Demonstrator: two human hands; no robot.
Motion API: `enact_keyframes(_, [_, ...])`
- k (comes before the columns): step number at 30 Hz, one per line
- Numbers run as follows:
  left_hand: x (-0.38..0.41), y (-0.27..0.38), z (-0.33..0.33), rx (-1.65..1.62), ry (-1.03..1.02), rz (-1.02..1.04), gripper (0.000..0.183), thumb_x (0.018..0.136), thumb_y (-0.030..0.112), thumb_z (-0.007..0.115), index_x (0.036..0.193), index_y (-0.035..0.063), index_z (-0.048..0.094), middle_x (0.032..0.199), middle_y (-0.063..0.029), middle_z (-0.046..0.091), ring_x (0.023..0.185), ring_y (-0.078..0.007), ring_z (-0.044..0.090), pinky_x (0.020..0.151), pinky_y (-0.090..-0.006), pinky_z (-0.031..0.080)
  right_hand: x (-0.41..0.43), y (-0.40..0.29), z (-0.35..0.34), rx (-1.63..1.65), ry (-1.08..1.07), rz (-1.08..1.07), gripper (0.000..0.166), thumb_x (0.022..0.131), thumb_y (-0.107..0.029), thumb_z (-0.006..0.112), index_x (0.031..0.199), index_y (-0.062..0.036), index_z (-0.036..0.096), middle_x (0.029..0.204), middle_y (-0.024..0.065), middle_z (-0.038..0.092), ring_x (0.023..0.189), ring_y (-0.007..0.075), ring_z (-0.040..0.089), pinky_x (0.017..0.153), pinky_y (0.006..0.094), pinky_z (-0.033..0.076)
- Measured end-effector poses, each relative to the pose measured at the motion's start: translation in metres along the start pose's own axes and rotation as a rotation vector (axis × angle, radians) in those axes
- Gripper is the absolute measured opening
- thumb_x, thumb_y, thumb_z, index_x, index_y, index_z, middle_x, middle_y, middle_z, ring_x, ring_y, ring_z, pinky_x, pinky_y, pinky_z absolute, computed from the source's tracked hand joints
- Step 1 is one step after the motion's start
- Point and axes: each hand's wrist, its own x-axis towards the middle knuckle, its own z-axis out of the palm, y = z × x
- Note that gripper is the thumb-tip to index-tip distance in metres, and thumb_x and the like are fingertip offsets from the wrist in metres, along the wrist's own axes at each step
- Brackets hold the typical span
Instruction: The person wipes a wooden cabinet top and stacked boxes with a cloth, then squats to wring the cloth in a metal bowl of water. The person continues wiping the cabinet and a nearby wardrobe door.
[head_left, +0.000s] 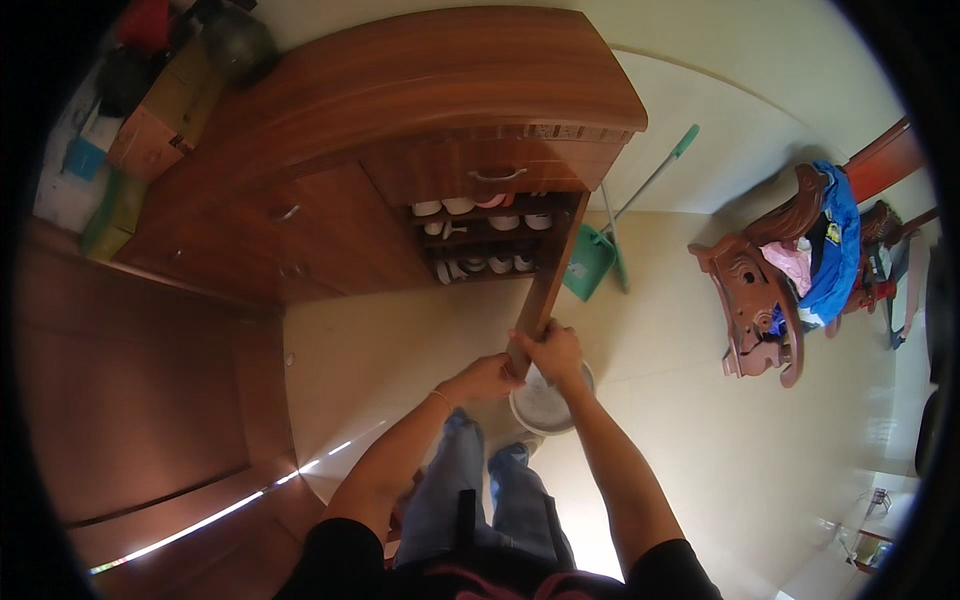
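A wooden cabinet door (559, 270) stands swung out from the right end of a reddish-brown shoe cabinet (450, 82). At the door's near end, my left hand (491, 377) touches its left side and lower corner. My right hand (553, 351) grips its edge from the right, the thumb over the narrow side. Whether the left fingers hold a cloth or anything small cannot be told. Behind the door, several pairs of shoes (501, 264) rest on the cabinet's shelves. A round white basin (544, 405) lies on the floor under my hands, partly hidden by them.
Right of the door, a green dustpan (589, 262) and a long-handled broom (649, 180) lean by the wall. A carved wooden chair (757, 300) holding clothes stands further right. Cardboard boxes (161, 112) sit on the cabinet's left end. A brown wooden door (135, 367) is at the left.
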Motion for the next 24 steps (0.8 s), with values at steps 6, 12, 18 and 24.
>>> enact_keyframes(6, [0.119, 0.014, -0.107, -1.002, 0.497, -0.204, 0.04, 0.087, 0.045, 0.049, 0.099, 0.0077, 0.055, 0.071, -0.0023, 0.058, 0.065, -0.0137, 0.056, 0.056, -0.0255, 0.045, 0.018, 0.03, 0.025, 0.004, 0.071, -0.011, 0.05, 0.065, -0.032, 0.061, 0.1, 0.0016, 0.051, 0.108, 0.026, 0.045, 0.1, 0.0414, 0.045, 0.084, 0.0456, 0.042])
enact_keyframes(12, [0.229, 0.048, -0.179, -1.393, 0.495, 0.022, 0.023, 0.092, 0.023, 0.042, 0.099, 0.0039, 0.052, 0.073, -0.0014, 0.048, 0.062, -0.012, 0.045, 0.048, -0.0231, 0.036, 0.022, 0.027, 0.036, 0.013, 0.081, 0.005, 0.05, 0.066, -0.027, 0.059, 0.104, 0.0039, 0.049, 0.118, 0.0282, 0.038, 0.105, 0.0418, 0.041, 0.085, 0.0457, 0.041])
enact_keyframes(18, [0.268, 0.045, -0.198, -1.247, 0.636, 0.154, 0.011, 0.088, 0.013, 0.044, 0.097, 0.0084, 0.048, 0.08, -0.0034, 0.052, 0.066, -0.0135, 0.047, 0.049, -0.0228, 0.035, 0.025, 0.027, 0.032, 0.077, 0.106, 0.009, 0.053, 0.065, -0.025, 0.061, 0.108, 0.0032, 0.048, 0.125, 0.0291, 0.031, 0.112, 0.0425, 0.035, 0.089, 0.0462, 0.039])
enact_keyframes(24, [0.268, 0.016, -0.201, -1.191, 0.64, 0.136, 0.011, 0.088, 0.016, 0.047, 0.096, 0.0099, 0.05, 0.087, -0.004, 0.056, 0.073, -0.0154, 0.051, 0.057, -0.0251, 0.041, 0.025, 0.024, 0.04, 0.149, 0.117, -0.018, 0.056, 0.065, -0.024, 0.061, 0.111, 0.0027, 0.045, 0.127, 0.0295, 0.028, 0.114, 0.0438, 0.033, 0.091, 0.0466, 0.037])
